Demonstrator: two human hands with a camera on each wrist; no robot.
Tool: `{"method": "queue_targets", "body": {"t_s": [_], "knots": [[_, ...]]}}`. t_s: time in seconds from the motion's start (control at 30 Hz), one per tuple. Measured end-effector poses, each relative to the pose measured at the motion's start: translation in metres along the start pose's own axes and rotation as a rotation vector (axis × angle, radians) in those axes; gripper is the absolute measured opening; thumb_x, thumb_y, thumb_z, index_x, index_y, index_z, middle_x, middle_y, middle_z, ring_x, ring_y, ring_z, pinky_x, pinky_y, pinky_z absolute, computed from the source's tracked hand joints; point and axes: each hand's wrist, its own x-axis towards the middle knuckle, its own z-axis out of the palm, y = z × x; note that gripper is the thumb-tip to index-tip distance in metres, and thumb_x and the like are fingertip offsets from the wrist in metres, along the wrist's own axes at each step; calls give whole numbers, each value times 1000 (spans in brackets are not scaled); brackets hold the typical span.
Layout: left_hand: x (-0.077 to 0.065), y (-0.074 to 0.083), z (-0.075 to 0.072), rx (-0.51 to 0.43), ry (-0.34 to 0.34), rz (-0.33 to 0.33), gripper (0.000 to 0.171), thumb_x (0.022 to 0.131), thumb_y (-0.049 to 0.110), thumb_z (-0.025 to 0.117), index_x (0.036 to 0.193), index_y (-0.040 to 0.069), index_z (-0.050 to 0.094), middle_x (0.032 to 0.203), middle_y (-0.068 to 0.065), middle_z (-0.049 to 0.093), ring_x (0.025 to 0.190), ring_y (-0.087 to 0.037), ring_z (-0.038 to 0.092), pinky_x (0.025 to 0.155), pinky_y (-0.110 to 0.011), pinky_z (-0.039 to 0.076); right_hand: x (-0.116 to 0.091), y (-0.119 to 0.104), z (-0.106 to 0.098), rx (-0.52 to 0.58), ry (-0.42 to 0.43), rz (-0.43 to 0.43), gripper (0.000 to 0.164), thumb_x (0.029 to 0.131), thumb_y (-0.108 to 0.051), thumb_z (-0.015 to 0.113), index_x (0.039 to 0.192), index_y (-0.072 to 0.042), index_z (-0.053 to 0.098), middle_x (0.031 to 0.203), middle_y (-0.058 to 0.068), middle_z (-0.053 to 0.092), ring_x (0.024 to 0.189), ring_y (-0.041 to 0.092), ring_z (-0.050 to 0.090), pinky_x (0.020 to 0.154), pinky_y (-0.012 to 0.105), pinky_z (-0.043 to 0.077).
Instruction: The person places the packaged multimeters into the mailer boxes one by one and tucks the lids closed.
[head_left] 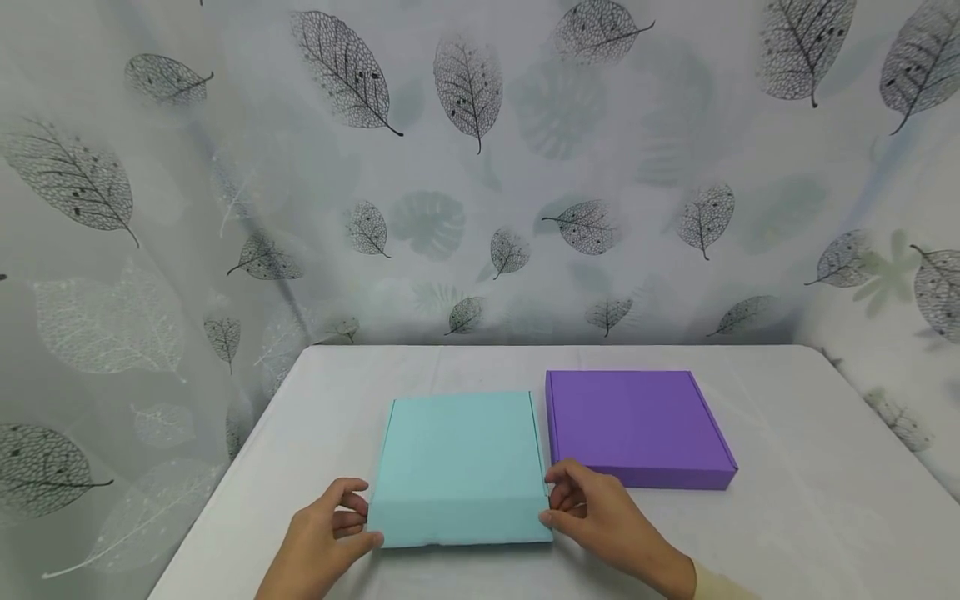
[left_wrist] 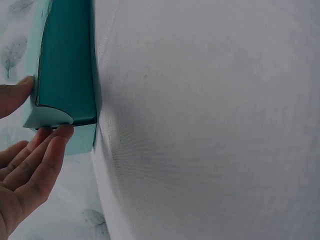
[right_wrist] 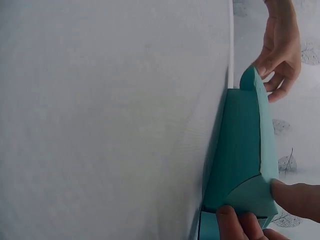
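Observation:
A light teal cardboard box [head_left: 461,458] lies flat on the table, its lid's front flap standing out from the front wall. At the flap's left corner, my left hand [head_left: 322,533] pinches the lid, thumb on top and fingers against the curved side tab [left_wrist: 52,115]. My right hand [head_left: 596,512] holds the opposite corner likewise, its thumb on the lid and its fingertips on the right tab [right_wrist: 247,195]. The darker teal front wall [left_wrist: 67,60] shows below the lid edge in both wrist views. What is inside the box is hidden.
A closed purple box [head_left: 630,425] lies behind and to the right, close to the teal box's right side. White cloth covers the table [head_left: 795,467]. A leaf-patterned curtain [head_left: 510,183] hangs behind and along both sides.

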Motion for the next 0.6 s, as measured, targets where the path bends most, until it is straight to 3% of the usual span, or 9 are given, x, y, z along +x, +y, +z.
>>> {"method": "queue_targets", "body": {"t_s": [0.1, 0.2, 0.37, 0.47, 0.6], "knots": [[3, 1, 2, 70, -5, 30, 65, 73, 2, 92, 130, 3, 60, 98, 0, 61, 90, -16, 70, 81, -30, 58, 3, -1, 0, -51, -21, -15, 42, 88, -10, 85, 122, -2, 62, 88, -6, 63, 81, 9, 64, 75, 28, 58], [5, 3, 4, 169, -13, 100, 70, 72, 1, 93, 133, 2, 59, 94, 3, 59, 86, -14, 68, 78, -30, 57, 6, -3, -1, -131, -50, -26, 49, 87, -8, 84, 129, 0, 59, 87, -9, 61, 80, 5, 62, 73, 27, 57], [8, 7, 8, 385, -10, 228, 78, 70, 4, 95, 140, 3, 59, 92, 7, 55, 81, -9, 61, 71, -30, 54, 9, -8, -1, -392, -75, -47, 68, 87, -15, 85, 146, -3, 52, 99, -6, 66, 89, 9, 63, 75, 33, 56], [10, 12, 11, 504, -24, 257, 77, 71, 6, 94, 141, 7, 62, 95, 5, 54, 78, -6, 56, 66, -28, 52, 10, -12, 0, -519, -92, -46, 75, 87, -21, 85, 152, -7, 50, 117, 8, 69, 103, 21, 67, 84, 42, 57], [11, 19, 14, 594, -43, 235, 75, 74, 10, 94, 143, 12, 64, 97, 0, 56, 69, -7, 51, 60, -30, 50, 13, -14, 0, -592, -125, -67, 72, 87, -24, 85, 150, -8, 55, 117, 11, 67, 96, 20, 66, 80, 41, 58]]}}
